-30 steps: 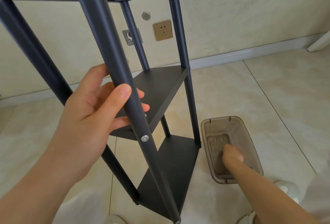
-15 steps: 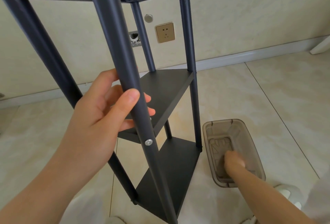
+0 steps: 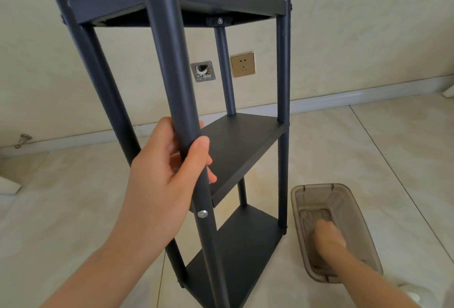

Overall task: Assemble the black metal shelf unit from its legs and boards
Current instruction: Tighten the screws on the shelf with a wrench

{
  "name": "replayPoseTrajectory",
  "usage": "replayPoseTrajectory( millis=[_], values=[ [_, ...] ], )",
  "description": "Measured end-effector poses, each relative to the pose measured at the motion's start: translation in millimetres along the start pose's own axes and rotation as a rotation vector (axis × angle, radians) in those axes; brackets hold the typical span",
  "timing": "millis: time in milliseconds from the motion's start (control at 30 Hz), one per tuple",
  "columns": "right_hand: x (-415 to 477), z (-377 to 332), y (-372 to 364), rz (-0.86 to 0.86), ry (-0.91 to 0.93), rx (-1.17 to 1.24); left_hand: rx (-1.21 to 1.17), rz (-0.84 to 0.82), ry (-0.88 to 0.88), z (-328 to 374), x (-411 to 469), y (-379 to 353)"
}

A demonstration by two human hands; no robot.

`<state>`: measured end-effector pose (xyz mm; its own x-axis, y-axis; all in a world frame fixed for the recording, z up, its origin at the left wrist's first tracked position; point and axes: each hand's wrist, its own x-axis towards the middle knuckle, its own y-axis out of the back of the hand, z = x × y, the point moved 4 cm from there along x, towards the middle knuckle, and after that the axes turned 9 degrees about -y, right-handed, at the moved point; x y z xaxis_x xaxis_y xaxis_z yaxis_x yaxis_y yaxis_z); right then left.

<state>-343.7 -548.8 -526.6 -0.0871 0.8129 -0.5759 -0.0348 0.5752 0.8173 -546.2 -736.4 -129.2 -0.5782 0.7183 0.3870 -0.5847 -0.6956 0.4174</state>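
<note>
The black metal shelf unit (image 3: 245, 145) stands on the tiled floor with three boards fixed between four legs. My left hand (image 3: 169, 167) grips the near front leg (image 3: 172, 67) just above the middle board, thumb wrapped across its front. A silver screw head (image 3: 202, 214) shows on that leg below my hand, another near the top board. My right hand (image 3: 328, 235) reaches down into a brown translucent plastic bin (image 3: 363, 241) right of the shelf; its fingers point away into the bin and I cannot see whether they hold anything.
A wall with a gold socket (image 3: 242, 64) and an open metal wall box (image 3: 203, 71) stands behind the shelf. A white skirting board runs along the floor. A door stopper (image 3: 22, 139) sticks up at far left. My shoe (image 3: 412, 294) shows at bottom right.
My view has tilted upward, so the top board and the upper screw have come into view. My left hand keeps its grip on the leg. My right hand stays in the bin.
</note>
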Motion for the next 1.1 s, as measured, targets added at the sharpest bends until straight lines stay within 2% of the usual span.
replayPoseTrajectory(
  millis=[167, 267, 400, 533, 700, 900, 1100],
  values=[
    [-13, -11, 57, 0.083, 0.146, -0.039, 0.079, 0.029, 0.005, -1, 2, 2],
    [-32, -21, 103, 0.118, 0.233, -0.057, 0.111, 0.106, 0.017, -6, 8, 4],
    [-76, -50, 173, 0.152, 0.348, -0.078, -0.018, 0.165, 0.072, -7, 16, 9],
    [-122, -81, 232, 0.059, 0.453, 0.124, -0.049, 0.184, 0.097, -11, 23, 15],
    [-201, -98, 278, -0.036, 0.687, 0.41, -0.063, 0.189, 0.109, -14, 28, 17],
    [-266, -107, 299, -0.035, 0.917, 0.664, -0.047, 0.243, 0.1, -18, 21, 22],
    [-293, -125, 304, -0.072, 1.041, 0.757, -0.075, 0.297, 0.077, -12, 16, 23]
  ],
)
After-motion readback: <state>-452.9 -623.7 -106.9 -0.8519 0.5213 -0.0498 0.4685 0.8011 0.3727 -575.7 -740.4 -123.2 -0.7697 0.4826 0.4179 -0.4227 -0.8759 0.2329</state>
